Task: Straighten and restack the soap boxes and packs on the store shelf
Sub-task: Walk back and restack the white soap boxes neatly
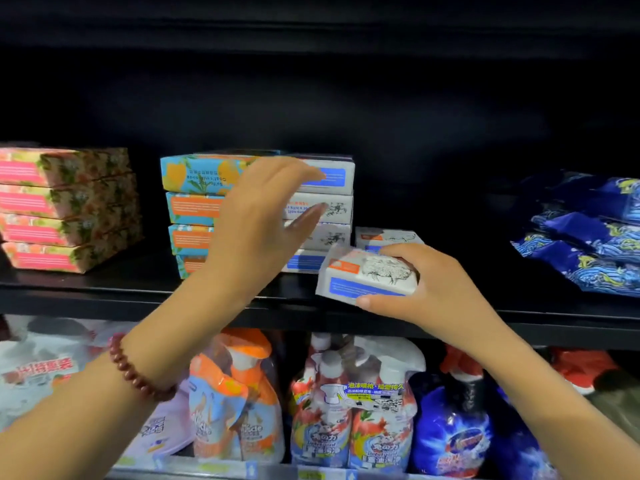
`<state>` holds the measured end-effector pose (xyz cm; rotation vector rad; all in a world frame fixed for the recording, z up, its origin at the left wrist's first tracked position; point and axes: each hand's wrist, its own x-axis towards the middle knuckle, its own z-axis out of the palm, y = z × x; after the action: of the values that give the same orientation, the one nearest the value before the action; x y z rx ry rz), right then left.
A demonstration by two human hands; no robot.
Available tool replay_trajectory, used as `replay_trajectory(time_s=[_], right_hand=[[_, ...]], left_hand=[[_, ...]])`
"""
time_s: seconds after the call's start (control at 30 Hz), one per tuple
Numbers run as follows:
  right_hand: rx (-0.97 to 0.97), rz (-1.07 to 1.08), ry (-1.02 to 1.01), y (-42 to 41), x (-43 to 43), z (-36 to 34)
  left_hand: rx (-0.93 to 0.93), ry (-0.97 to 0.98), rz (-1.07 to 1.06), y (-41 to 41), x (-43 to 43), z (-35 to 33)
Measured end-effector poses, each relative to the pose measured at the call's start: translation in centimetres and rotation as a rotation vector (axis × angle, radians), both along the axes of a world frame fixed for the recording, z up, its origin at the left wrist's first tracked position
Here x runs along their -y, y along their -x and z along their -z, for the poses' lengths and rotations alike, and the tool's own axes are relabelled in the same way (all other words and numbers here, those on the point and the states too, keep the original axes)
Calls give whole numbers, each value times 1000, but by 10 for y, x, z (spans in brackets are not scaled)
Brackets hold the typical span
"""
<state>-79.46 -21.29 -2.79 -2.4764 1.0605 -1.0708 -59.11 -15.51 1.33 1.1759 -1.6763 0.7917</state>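
My right hand (426, 289) grips a white soap box (363, 275) with a sheep drawing, tilted at the front edge of the black shelf (138, 289). Behind it lies another white box (388, 237) flat on the shelf. My left hand (263, 216), fingers spread and relaxed, hovers in front of the two middle stacks: blue-and-orange soap boxes (194, 192) on the left and white soap boxes (332, 188) on the right. I cannot tell whether its fingertips touch the white stack. A stack of pink floral soap boxes (65, 206) stands at the far left.
Blue patterned packs (588, 237) lie piled at the shelf's right end. Between them and the white boxes is a dark gap. Below, the lower shelf holds spray bottles (353, 403), orange refill pouches (235, 403) and blue detergent bags (453, 427).
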Motion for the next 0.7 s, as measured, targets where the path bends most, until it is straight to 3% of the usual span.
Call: replay_trajectory(time_s=[0.13, 0.27, 0.5, 0.7], right_hand=[[73, 40, 28, 21, 2, -6], [150, 51, 38, 37, 3, -8], [248, 111, 91, 56, 18, -9], [146, 127, 127, 50, 54, -32]], left_hand=[[72, -200, -114, 11, 34, -11], [99, -244, -271, 8, 48, -15], [135, -115, -154, 3, 37, -13], [219, 123, -111, 9, 18, 2]])
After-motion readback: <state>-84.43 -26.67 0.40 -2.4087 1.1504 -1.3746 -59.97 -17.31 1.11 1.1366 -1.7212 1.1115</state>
